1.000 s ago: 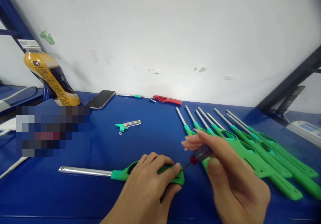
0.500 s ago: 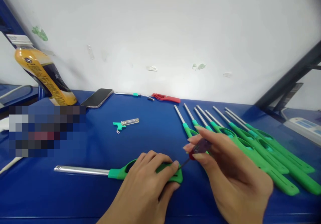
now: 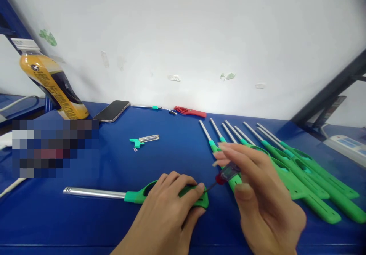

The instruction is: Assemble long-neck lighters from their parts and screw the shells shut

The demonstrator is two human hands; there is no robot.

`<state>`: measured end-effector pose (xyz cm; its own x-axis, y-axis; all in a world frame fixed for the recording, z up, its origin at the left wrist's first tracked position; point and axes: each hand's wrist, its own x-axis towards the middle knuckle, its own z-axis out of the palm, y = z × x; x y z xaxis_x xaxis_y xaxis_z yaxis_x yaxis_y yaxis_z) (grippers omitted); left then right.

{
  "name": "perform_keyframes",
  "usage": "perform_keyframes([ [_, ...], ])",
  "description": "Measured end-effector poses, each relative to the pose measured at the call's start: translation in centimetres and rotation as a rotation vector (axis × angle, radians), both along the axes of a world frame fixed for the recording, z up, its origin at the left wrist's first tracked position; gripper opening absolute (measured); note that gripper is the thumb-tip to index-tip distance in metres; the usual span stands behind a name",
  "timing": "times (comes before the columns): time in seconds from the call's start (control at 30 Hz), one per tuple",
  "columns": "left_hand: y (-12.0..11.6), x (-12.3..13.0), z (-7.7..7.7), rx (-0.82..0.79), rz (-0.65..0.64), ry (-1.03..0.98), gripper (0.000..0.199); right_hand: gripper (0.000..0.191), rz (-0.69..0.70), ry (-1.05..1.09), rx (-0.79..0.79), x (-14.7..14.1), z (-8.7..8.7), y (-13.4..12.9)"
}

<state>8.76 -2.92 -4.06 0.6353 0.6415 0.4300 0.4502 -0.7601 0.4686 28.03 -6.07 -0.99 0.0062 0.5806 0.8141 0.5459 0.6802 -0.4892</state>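
My left hand (image 3: 168,205) is wrapped over the handle of a green gas lighter (image 3: 134,197), pressing it flat on the table. Its silver tube points left. My right hand (image 3: 265,198) holds a small screwdriver (image 3: 228,172) with a clear, dark-tinted handle and a red collar. The shaft slants down to the butt end of the lighter, close to my left thumb; the exact contact of the tip is hard to make out. My right thumb stands a little off the screwdriver handle, with the fingers bent over it.
Several green lighters (image 3: 317,175) lie side by side on the right of the blue table (image 3: 114,224). Beyond my left hand sits a small green trigger part (image 3: 137,143). By the wall are a phone (image 3: 112,111), a metal rod (image 3: 144,106), a red lighter casing (image 3: 190,112) and a bottle (image 3: 55,83).
My right thumb has moved down and away from the screwdriver handle, and the fingers have shifted around it. My left hand and the lighter stay put.
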Motion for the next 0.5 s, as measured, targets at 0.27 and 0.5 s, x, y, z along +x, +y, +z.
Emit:
perform_keyframes([
  [0.27, 0.05, -0.06, 0.16, -0.005, -0.001, 0.011, 0.032, 0.057, -0.049, 0.025, 0.021, -0.37, 0.13, -0.13],
  [0.5, 0.05, -0.02, -0.25, 0.000, -0.003, 0.013, 0.031, 0.054, -0.028, 0.153, -0.043, -0.54, 0.27, -0.17],
])
